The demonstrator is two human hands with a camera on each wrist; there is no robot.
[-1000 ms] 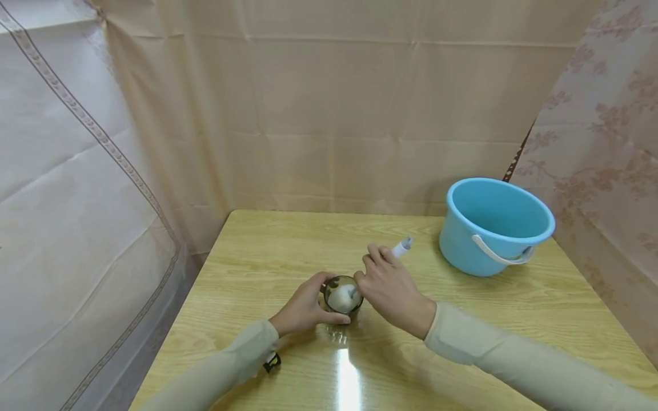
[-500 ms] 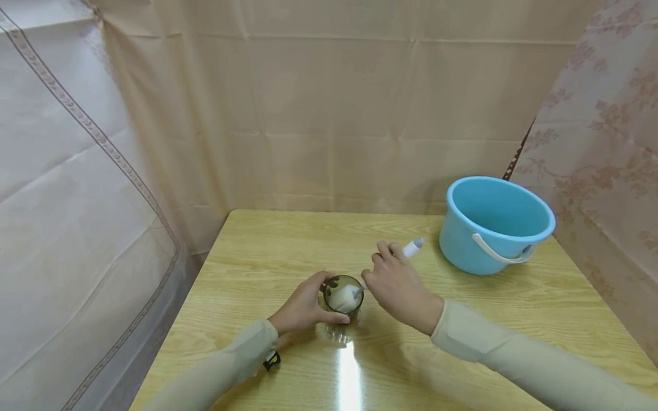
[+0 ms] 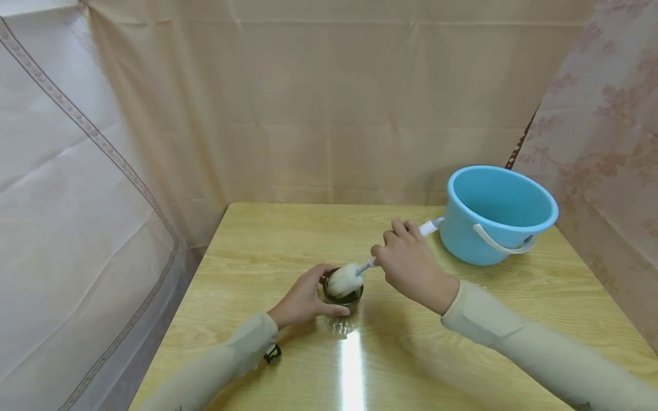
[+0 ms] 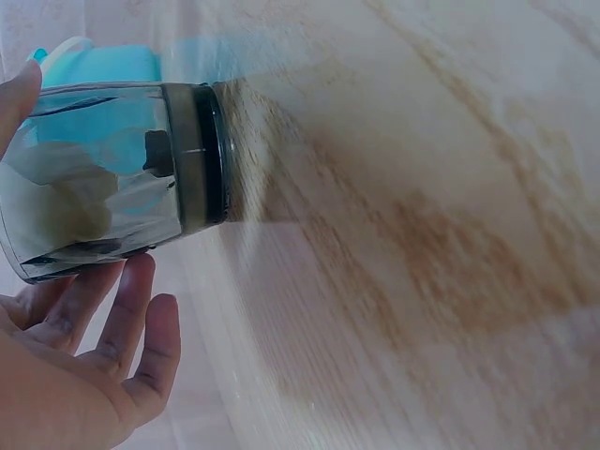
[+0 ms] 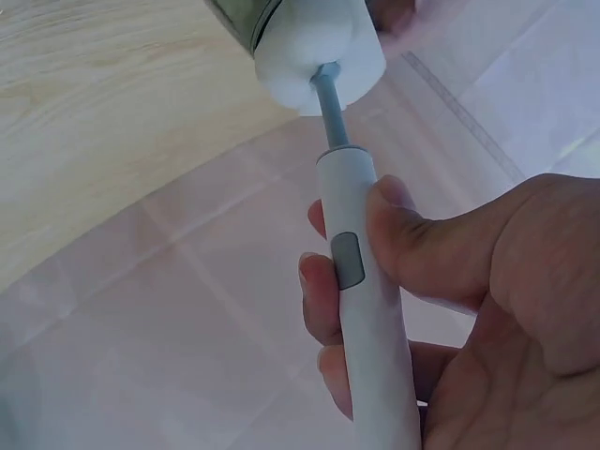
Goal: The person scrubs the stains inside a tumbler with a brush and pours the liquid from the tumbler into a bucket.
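On the table, my left hand grips a dark-tinted clear glass, thumb on the near side and fingers on the far side. The left wrist view has the glass base close to the tabletop. My right hand holds a sponge cup brush by its white handle, thumb beside a grey button. The brush leans toward the right. Its white sponge head is at the mouth of the glass, partly above the rim, with the lower part inside. The grey shaft shows between sponge and handle.
A light blue bucket with a white handle stands at the back right, close to the brush's far end in the head view. The wood-grain table meets a beige curtain behind. A small dark item shows at the left cuff.
My right hand has moved up and to the right, drawing the sponge head from deep in the glass up to its mouth. My left hand stays on the glass.
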